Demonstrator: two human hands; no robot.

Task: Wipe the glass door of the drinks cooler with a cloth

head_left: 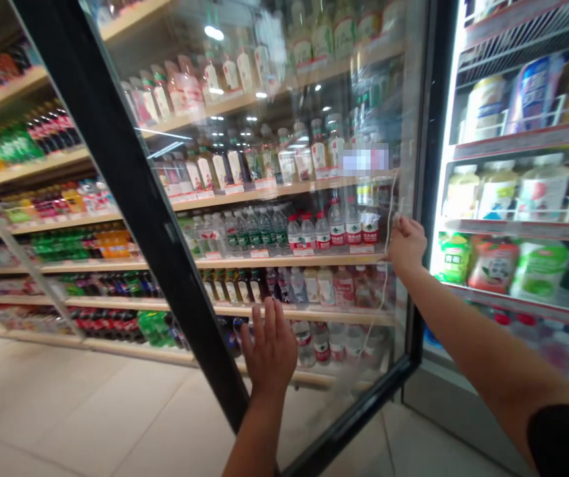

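Observation:
A glass cooler door (344, 424) with a black frame stands swung open in front of me. My left hand (270, 344) is raised in front of the lower glass, palm forward and fingers stretched out. Whether its palm touches the pane I cannot tell. Near the door's right side, my right hand (407, 244) is closed, fingers curled towards the glass. A thin white cord (386, 281) runs down the pane right beside those fingertips. What the fingers hold, if anything, is hidden.
Right of the door is the lit cooler, with bottled drinks (497, 189) on wire shelves. Through the glass, wooden shelves (284, 262) carry water and juice bottles (309, 232). More shelves of soda bottles (60, 238) line the left, above a tiled floor (80, 404).

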